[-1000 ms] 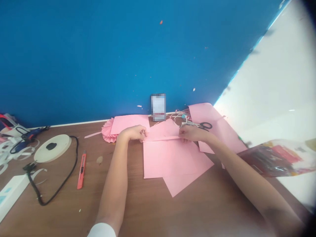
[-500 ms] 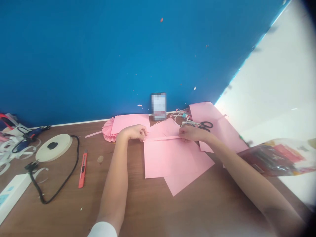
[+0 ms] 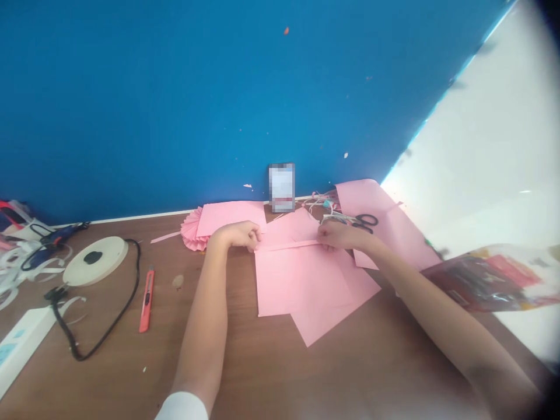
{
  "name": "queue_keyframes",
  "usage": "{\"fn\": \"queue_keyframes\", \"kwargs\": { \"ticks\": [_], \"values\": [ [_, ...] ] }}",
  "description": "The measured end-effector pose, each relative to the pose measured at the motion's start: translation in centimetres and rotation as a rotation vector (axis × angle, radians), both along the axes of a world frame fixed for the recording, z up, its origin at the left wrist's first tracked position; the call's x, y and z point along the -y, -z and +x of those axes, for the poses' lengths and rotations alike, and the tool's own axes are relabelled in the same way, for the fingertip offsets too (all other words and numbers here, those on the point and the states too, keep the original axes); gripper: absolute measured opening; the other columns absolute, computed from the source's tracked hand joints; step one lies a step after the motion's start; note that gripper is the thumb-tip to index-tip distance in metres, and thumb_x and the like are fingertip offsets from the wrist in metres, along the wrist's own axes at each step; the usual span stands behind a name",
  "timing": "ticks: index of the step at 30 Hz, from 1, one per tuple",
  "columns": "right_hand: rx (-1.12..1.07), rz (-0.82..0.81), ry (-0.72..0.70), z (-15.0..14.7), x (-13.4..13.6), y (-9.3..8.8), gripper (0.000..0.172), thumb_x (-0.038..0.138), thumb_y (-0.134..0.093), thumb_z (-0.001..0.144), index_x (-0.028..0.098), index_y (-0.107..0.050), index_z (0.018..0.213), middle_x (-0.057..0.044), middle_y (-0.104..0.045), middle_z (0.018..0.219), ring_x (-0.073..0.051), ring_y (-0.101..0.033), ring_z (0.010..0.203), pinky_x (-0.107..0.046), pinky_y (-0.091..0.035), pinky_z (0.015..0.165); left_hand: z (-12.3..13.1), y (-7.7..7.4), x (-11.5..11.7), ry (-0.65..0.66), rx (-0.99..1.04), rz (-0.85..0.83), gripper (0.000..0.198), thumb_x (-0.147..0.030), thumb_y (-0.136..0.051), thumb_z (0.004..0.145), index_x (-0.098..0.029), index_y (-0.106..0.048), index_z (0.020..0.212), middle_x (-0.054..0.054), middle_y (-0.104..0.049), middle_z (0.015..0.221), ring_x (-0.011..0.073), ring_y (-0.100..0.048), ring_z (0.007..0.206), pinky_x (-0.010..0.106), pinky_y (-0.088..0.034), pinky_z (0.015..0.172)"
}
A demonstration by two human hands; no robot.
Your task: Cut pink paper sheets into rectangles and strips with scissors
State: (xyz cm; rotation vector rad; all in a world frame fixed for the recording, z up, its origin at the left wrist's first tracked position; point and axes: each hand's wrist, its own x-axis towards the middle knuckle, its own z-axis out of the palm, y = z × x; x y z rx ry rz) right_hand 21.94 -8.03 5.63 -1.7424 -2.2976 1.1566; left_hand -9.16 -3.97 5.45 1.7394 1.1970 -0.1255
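Observation:
A pink paper sheet (image 3: 301, 280) lies on the brown table (image 3: 271, 373), on top of another pink sheet turned at an angle. Its far edge is folded over into a narrow strip. My left hand (image 3: 238, 234) pinches the left end of that fold, fingers closed on the paper. My right hand (image 3: 336, 235) pinches the right end the same way. Both arms stretch forward from the near edge.
More pink sheets (image 3: 231, 214) and a pleated pink fan (image 3: 191, 232) lie by the blue wall. Black-handled scissors (image 3: 365, 220) rest right of my right hand. An orange utility knife (image 3: 146, 300), a round white tape roll (image 3: 95, 260), a black cable and a white power strip (image 3: 20, 341) lie left. A plastic packet (image 3: 490, 277) lies right.
Almost nothing differs: both hands stay pinched on the folded far edge of the pink sheet. The view has shifted very slightly.

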Motion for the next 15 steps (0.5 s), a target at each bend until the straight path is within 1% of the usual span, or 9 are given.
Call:
{"fn": "queue_keyframes", "kwargs": {
  "ticks": [4, 7, 12, 15],
  "values": [
    [0.034, 0.023, -0.013, 0.09, -0.09, 0.14, 0.020, 0.021, -0.049, 0.080, 0.016, -0.053, 0.061, -0.007, -0.066, 0.067, -0.016, -0.065, 0.064, -0.022, -0.049, 0.057, 0.29, -0.27, 0.08, 0.005, -0.024, -0.015, 0.029, -0.017, -0.067, 0.060, -0.015, -0.057, 0.087, 0.003, -0.069, 0.072, 0.0161, -0.064, 0.069, 0.022, -0.040, 0.057],
    [0.054, 0.037, -0.023, 0.17, -0.16, 0.21, 0.020, 0.021, -0.049, 0.080, 0.016, -0.053, 0.061, -0.007, -0.067, 0.068, -0.016, -0.064, 0.064, -0.022, -0.048, 0.057, 0.27, -0.03, -0.05, 0.002, -0.016, -0.004, 0.028, -0.017, -0.067, 0.060, -0.015, -0.057, 0.086, 0.003, -0.069, 0.072, 0.0162, -0.064, 0.070, 0.022, -0.042, 0.059],
    [0.039, 0.033, -0.020, 0.20, -0.15, 0.23, 0.019, 0.021, -0.049, 0.080, 0.016, -0.053, 0.061, -0.007, -0.066, 0.067, -0.015, -0.064, 0.063, -0.022, -0.048, 0.055, 0.25, 0.25, -0.14, 0.017, -0.032, -0.026, 0.026, -0.017, -0.067, 0.059, -0.015, -0.058, 0.084, 0.003, -0.069, 0.073, 0.0163, -0.065, 0.070, 0.021, -0.040, 0.057],
    [0.037, 0.024, -0.010, 0.08, -0.06, 0.11, 0.019, 0.021, -0.049, 0.079, 0.016, -0.052, 0.061, -0.007, -0.066, 0.068, -0.015, -0.064, 0.063, -0.021, -0.048, 0.055, 0.35, 0.27, -0.13, 0.007, -0.031, -0.040, 0.026, -0.016, -0.067, 0.058, -0.015, -0.058, 0.082, 0.002, -0.068, 0.072, 0.0166, -0.065, 0.070, 0.022, -0.040, 0.057]
  ]
}}
